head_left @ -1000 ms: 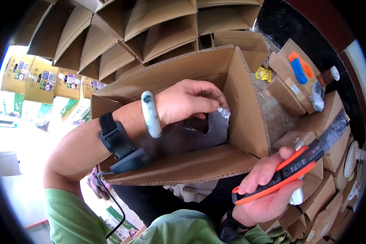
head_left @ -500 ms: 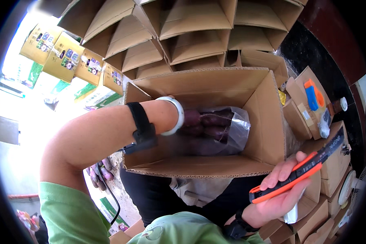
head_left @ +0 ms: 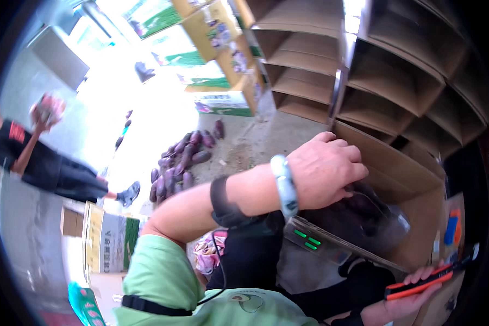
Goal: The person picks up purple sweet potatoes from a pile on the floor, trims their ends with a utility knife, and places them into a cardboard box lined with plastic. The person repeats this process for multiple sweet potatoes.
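Note:
My left hand (head_left: 326, 168), with a pale bangle and a black wrist strap, reaches over the near wall of an open cardboard box (head_left: 413, 179). Its fingers curl down onto a clear plastic bag (head_left: 388, 228) that holds dark purple sweet potatoes (head_left: 364, 209) inside the box. My right hand (head_left: 405, 301) is low at the right, shut on a flat orange and black handheld device (head_left: 426, 280) in front of the box.
A loose pile of purple sweet potatoes (head_left: 179, 163) lies on the concrete floor to the left. Behind the box stands a cardboard rack of open compartments (head_left: 391, 81). Another person in black (head_left: 43, 163) crouches at far left. Printed cartons (head_left: 223, 32) are stacked at the back, and one more (head_left: 106, 239) lies near my left elbow.
The view has swung left, so the floor and the other person show. My left hand has come up from deep inside the box to the top of the bag. My right hand still holds the device.

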The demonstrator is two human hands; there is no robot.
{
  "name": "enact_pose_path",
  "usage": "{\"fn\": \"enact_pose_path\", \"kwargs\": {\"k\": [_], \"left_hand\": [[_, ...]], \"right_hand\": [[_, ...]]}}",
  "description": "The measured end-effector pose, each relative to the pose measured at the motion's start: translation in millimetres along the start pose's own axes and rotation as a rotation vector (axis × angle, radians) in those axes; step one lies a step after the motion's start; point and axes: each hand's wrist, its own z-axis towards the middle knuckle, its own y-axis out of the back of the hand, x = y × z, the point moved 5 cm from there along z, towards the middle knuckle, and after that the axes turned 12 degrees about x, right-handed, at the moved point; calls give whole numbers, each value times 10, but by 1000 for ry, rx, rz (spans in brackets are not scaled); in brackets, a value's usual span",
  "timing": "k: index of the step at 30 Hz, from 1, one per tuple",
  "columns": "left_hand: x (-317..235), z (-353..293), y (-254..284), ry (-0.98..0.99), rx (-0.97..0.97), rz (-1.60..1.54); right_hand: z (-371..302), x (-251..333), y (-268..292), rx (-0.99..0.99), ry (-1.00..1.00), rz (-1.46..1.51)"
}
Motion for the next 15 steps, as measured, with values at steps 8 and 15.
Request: {"fn": "enact_pose_path", "kwargs": {"k": [8, 15], "left_hand": [[666, -2197, -1001, 712, -537, -190], [690, -3751, -3470, 1152, 38, -723]], "right_hand": [[23, 43, -80, 181, 85, 23], [-144, 295, -352, 260, 118, 33]]}}
